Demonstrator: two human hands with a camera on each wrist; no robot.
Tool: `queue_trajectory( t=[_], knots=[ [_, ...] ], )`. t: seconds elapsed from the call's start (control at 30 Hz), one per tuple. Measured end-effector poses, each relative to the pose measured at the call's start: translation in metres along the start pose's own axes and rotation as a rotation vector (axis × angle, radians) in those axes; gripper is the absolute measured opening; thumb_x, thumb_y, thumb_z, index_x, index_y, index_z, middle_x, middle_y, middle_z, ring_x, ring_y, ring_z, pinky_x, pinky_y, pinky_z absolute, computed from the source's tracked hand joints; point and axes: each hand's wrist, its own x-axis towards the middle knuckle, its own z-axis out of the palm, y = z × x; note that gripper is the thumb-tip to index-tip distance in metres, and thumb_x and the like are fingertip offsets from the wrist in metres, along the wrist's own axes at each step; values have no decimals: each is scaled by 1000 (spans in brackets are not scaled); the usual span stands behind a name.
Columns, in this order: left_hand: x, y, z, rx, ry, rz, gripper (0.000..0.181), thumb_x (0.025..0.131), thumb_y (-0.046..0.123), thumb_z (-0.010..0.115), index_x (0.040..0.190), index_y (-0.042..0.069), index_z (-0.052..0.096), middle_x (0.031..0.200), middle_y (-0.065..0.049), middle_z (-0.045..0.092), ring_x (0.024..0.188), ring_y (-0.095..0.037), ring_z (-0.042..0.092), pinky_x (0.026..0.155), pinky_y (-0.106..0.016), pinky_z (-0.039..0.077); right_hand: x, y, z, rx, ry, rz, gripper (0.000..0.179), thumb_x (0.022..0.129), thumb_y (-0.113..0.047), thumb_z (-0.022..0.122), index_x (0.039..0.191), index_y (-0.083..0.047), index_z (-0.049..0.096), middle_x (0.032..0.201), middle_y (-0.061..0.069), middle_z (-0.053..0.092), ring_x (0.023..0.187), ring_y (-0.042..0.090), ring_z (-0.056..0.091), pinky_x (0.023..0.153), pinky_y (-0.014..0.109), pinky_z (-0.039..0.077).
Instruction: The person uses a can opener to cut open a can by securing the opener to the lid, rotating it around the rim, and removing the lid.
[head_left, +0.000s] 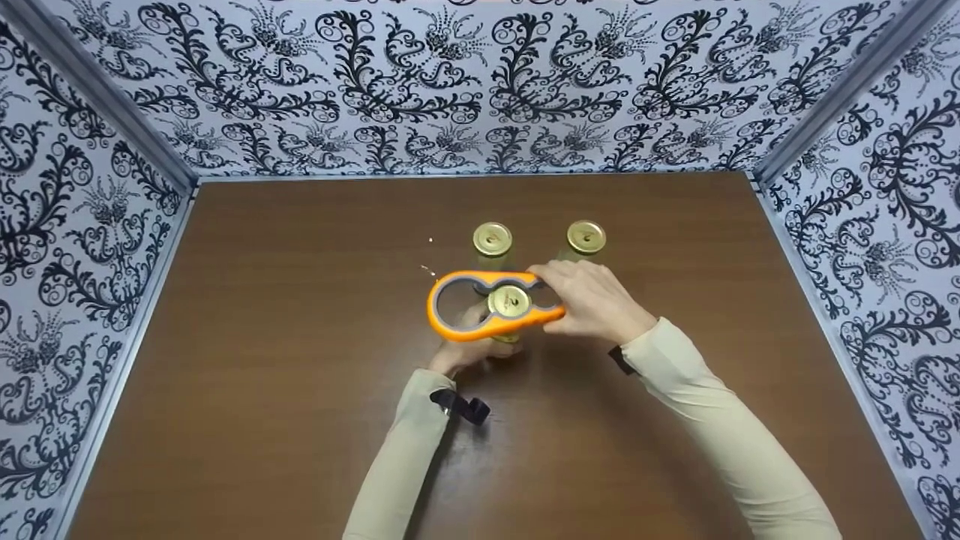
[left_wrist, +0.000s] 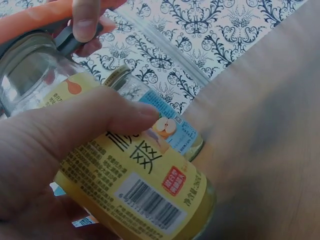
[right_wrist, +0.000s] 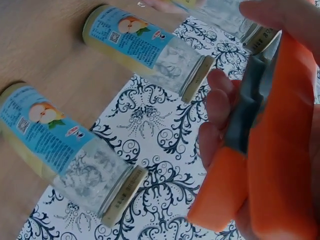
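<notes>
My left hand (head_left: pixel 469 352) grips a glass bottle with a yellow label (left_wrist: pixel 150 200) round its body; its thumb lies across the label in the left wrist view. In my right hand (head_left: pixel 596 300) is an orange and grey jar opener (head_left: pixel 465 334), held by its handle end. One of the opener's inner openings surrounds the bottle's gold lid (head_left: pixel 509 301), which is still on the bottle. The large loop of the opener points left, over my left hand. Most of the left fingers are hidden under the opener and behind the bottle.
Two glass bottles with blue labels stand behind my hands, one with its gold lid (head_left: pixel 492 238) at the middle, the other with its lid (head_left: pixel 586 236) to the right. Small pale specks (head_left: pixel 428 270) lie on the brown table (head_left: pixel 300 300). Patterned walls (head_left: pixel 450 90) enclose three sides.
</notes>
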Motion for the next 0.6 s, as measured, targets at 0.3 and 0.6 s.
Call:
queue_trajectory(
  t=[0.3,0.6],
  knots=[
    [7,-26,2,130,51,3,53,67,-1,83,115,-5,62,102,-11,66,90,-20,57,87,-35,46,-3,0,6,-65,31,6,66,66,-24,85,124,-5,60,99,9,64,79,27,58,67,42,50],
    [4,-23,0,122,1,-19,55,67,-1,81,117,-5,60,107,-9,64,91,-19,56,86,-34,46,-10,2,11,-98,103,-19,41,70,-28,80,98,-8,58,76,1,59,58,23,53,51,39,45]
  ],
)
